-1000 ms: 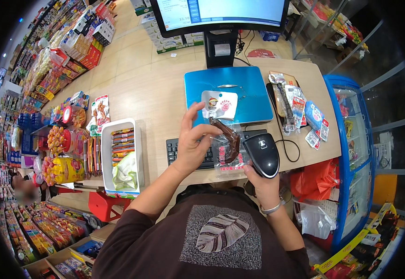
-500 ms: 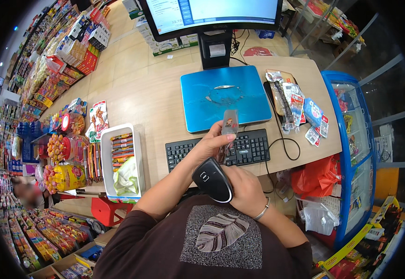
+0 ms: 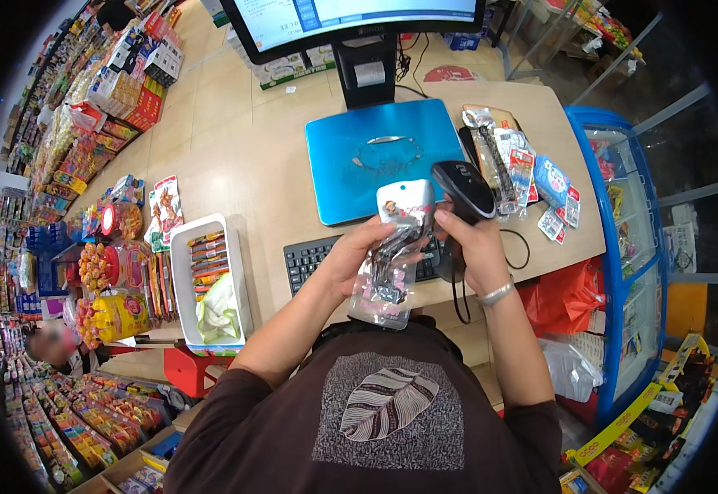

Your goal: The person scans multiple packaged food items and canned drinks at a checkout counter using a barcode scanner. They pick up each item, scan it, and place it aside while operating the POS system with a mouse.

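Note:
My left hand (image 3: 347, 257) is closed on a clear plastic snack packet (image 3: 385, 284), its white printed top pointing away from me. Dark pieces show through the film. In my right hand (image 3: 478, 251) is a black handheld barcode scanner (image 3: 466, 189), gripped by its handle, its head raised just right of the packet. The thumb of that hand comes close to the packet's edge; whether it touches I cannot tell. Both hands hover over a black keyboard (image 3: 303, 262), hiding much of it. Beyond them lies a flat blue platform (image 3: 346, 152) with a scuffed ring on top.
A monitor (image 3: 359, 18) stands behind the platform. Several packaged snacks (image 3: 552, 185) lie at the right, beside a blue-framed display fridge (image 3: 622, 247). At the left are a white bin (image 3: 245, 305) of packets, sweet jars (image 3: 124, 317) and another person (image 3: 56, 350) farther off.
The scanner has swung up and right, away from my body, to the packet's right side. The packet has turned so more of it shows. My view has shifted slightly.

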The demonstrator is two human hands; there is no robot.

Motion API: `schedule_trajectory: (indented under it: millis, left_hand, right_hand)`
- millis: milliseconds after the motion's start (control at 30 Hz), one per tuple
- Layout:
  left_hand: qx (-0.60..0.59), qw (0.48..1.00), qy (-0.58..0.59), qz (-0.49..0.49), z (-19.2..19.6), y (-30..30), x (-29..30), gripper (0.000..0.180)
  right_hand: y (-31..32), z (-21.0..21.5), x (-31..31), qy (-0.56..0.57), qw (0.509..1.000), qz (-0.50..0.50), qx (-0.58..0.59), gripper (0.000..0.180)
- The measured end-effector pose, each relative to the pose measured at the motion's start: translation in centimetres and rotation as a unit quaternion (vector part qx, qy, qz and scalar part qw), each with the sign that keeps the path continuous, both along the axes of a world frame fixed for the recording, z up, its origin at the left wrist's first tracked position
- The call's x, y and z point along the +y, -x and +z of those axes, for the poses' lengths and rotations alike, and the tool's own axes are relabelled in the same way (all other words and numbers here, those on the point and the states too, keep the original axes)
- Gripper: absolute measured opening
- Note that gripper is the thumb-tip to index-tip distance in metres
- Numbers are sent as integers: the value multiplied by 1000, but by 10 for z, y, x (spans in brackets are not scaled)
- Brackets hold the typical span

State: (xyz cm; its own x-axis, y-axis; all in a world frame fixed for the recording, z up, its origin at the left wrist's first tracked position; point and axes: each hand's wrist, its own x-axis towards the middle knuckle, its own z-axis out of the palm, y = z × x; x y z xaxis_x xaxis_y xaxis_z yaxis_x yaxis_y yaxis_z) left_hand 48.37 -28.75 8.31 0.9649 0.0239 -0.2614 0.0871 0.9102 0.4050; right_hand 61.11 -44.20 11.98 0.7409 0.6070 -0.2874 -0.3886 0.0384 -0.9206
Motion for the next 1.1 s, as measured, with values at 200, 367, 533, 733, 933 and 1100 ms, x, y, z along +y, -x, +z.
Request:
schedule_trajectory:
  millis: [200, 367, 533, 733, 933, 1100]
  left_hand:
    - [24, 1000, 10, -14, 4, 0, 0, 47]
    - [88, 985, -86, -120, -5, 12, -1, 42]
    - [123, 978, -169, 16, 3, 4, -2, 31]
    - [164, 959, -200, 113, 1, -1, 13, 36]
    - [172, 951, -218, 136, 5, -5, 16, 37]
    - [181, 950, -201, 158, 2, -7, 17, 32]
  right_hand:
    - [2, 6, 23, -33, 999, 4, -39, 23]
    - [-22, -6, 26, 11, 991, 16, -134, 19]
    - [-21, -1, 7, 73, 979, -22, -189, 21]
    - [43, 30, -40, 197, 941, 119, -249, 34]
    - [63, 25, -36, 253, 903, 135, -319, 31]
    - [68, 27, -33, 242, 907, 134, -318, 31]
